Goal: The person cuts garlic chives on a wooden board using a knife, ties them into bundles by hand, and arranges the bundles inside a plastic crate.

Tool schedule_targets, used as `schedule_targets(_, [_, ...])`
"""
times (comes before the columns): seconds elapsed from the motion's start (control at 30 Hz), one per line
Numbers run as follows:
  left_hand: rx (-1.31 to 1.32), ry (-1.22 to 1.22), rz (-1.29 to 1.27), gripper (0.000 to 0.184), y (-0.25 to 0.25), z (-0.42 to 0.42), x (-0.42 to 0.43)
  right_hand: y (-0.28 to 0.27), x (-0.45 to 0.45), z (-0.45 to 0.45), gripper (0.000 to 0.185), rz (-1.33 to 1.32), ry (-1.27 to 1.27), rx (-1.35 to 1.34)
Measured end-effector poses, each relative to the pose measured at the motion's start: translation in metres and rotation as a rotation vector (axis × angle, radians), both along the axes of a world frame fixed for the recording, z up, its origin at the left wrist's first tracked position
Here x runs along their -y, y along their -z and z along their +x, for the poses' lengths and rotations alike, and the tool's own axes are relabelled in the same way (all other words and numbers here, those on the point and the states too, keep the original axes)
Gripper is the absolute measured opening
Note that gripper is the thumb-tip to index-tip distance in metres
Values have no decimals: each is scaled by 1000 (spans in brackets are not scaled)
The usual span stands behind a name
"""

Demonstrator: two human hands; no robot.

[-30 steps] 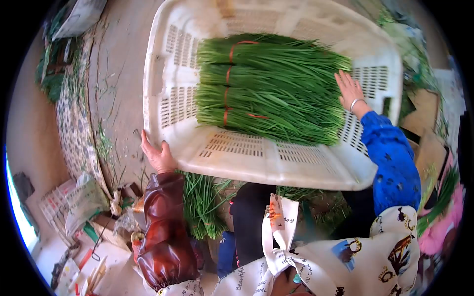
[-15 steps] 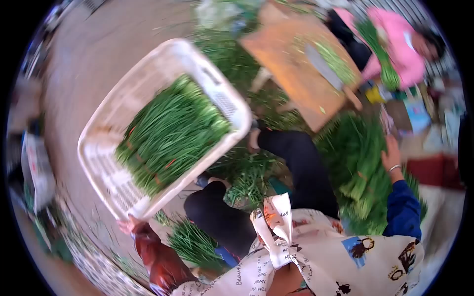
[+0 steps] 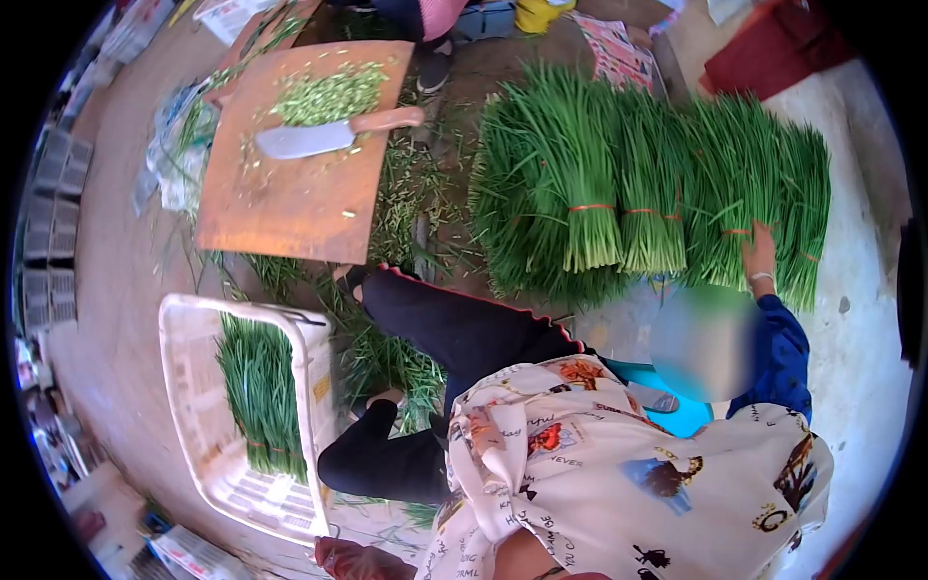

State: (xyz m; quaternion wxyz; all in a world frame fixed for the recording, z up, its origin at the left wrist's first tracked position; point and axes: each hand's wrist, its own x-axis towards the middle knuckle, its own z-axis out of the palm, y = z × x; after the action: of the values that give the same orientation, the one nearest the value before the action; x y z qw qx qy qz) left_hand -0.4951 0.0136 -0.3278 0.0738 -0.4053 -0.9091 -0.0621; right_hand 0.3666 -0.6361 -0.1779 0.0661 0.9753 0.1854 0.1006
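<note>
Bundled greens (image 3: pixel 256 387) lie in a white basket (image 3: pixel 198 387), well left of the right hand (image 3: pixel 762 256); they should be light, limp towards the tips and easily bruised, so best held around the firmer stems near the band. A red-brown sleeve (image 3: pixel 362 561) ends by the basket, but the left hand is out of sight, its state impossible to tell. Left of the right hand, more bundles (image 3: pixel 590 232) show deep green leaves, pale stem ends and red bands. That hand's fingers touch one bundle (image 3: pixel 730 169) by its band; whether they close around it is unclear. Just right stands another bundle (image 3: pixel 804 184).
</note>
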Motion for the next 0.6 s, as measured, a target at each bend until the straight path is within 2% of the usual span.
schedule_targets(0.03, [-9,20,-7,75,-5,5,-6,13,-31,-7,47,167,-94,-16])
schedule_targets(0.1, [-17,51,-12,77,-15,13,-21,18,-115,-32,48,340,-194,-134])
schedule_targets(0.2, [-23,134,19,80,-25,11,-56,38,-180,-48,45,406,-267,-482])
schedule_targets(0.27, [1,264,49,83,-42,25,-76,46,-193,-50,46,404,-281,-565])
schedule_targets(0.33, [29,532,48,81,-94,104,-71,68,-190,-48,47,409,-168,-641])
schedule_targets(0.37, [28,537,52,81,-101,119,-72,73,-186,-43,48,391,-130,-607])
schedule_targets(0.43, [1,746,-13,78,-113,138,-73,83,-178,-39,47,424,-80,-594])
schedule_targets(0.53, [63,660,-113,79,-137,190,-53,92,-185,-40,51,478,-1,-624])
schedule_targets(0.6, [69,589,-149,79,-133,197,-52,99,-199,-41,55,507,27,-660])
